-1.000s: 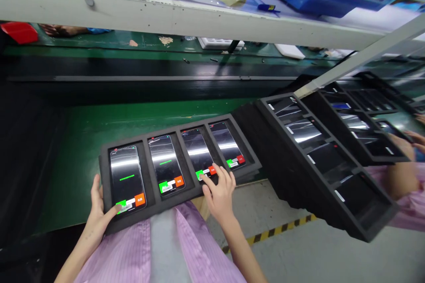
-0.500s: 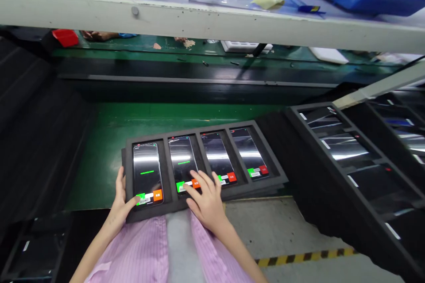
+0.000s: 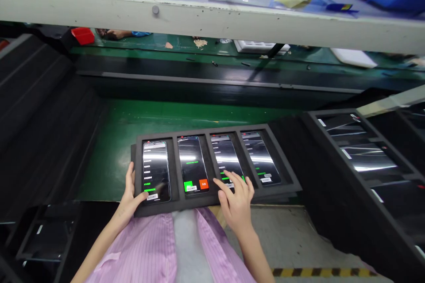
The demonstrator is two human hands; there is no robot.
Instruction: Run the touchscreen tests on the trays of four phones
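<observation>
A black foam tray (image 3: 159,208) with a row of phones in its slots lies before me, near the bench edge. My left hand (image 3: 128,196) grips its left end, with the thumb at the lower left corner of the leftmost phone (image 3: 157,172); that screen lists lines of text, some green. The phone beside it (image 3: 193,154) shows a green and an orange-red button. My right hand (image 3: 237,201) is open, fingers spread over the lower part of the following phone (image 3: 223,152), partly covering its screen. The rightmost phone (image 3: 260,152) displays a text list too.
Stacked black foam trays (image 3: 40,110) rise on the left. To the right, another tray (image 3: 327,150) holds more phones. Beyond the green bench (image 3: 122,119) runs a dark channel beneath a white shelf beam (image 3: 186,15). A person's hand (image 3: 117,34) shows at the back.
My right hand has moved right from the second phone to the third. The leftmost phone and the two right ones switched from coloured buttons to text lists. My left hand keeps its hold.
</observation>
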